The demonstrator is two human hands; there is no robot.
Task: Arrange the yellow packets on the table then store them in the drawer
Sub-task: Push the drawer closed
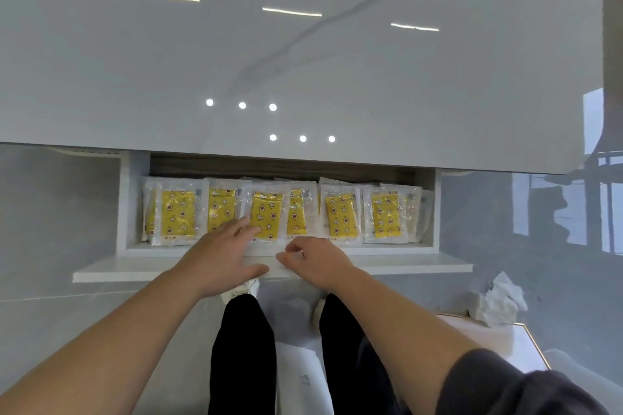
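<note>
Inside, crinkly rectangular plastic packets (pixel 266 214)

Floor (pixel 50 212): glossy grey tiles; window frames mirrored at right
Crumpled white paper (pixel 499 303): bunched at lower right; beside the slab's far corner
Slab (pixel 505 340): white, low, gold-edged; lower right
White sheet (pixel 300 377): flat at bottom centre; faint marks, unreadable

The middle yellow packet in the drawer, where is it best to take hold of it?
Probably pinch the middle packet by its clear near margin, coming from above and the front: it lies face up, overlapping its neighbours, and the left hand touches it there.
</note>
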